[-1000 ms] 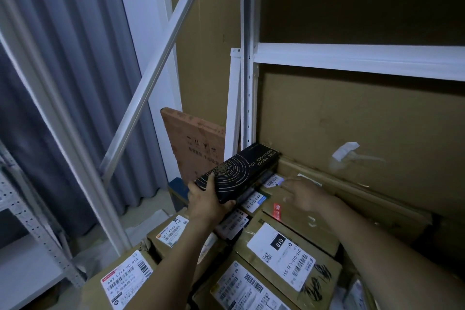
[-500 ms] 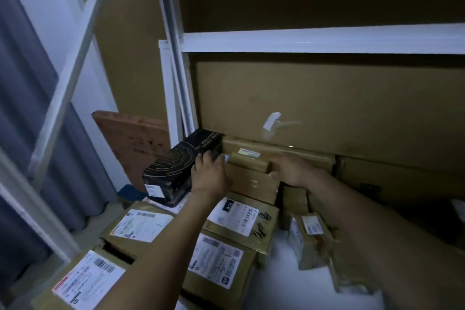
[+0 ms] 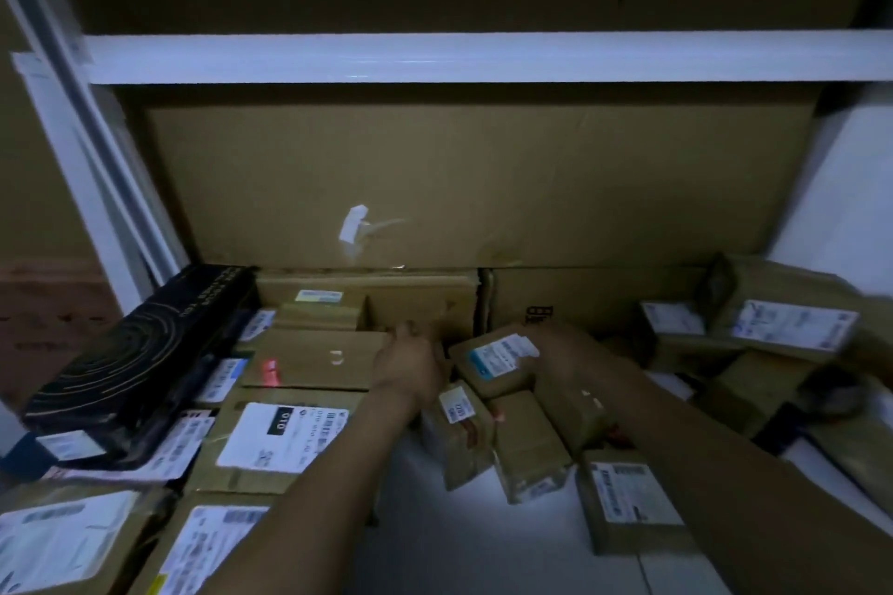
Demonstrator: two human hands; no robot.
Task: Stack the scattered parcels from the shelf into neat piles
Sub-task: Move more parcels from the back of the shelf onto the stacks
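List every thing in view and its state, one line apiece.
Black box, lying flat atop labelled parcels.
Red-sticker box, flat, closed.
Left hand, at that box's right edge, hold unclear.
Blue-label parcel, tilted.
Right hand, against that parcel, blurred.
Right-side parcels, jumbled.

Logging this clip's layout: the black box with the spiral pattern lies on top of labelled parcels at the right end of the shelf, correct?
Not quite. The head view shows the black box lying on top of labelled parcels at the left end of the shelf, not the right.
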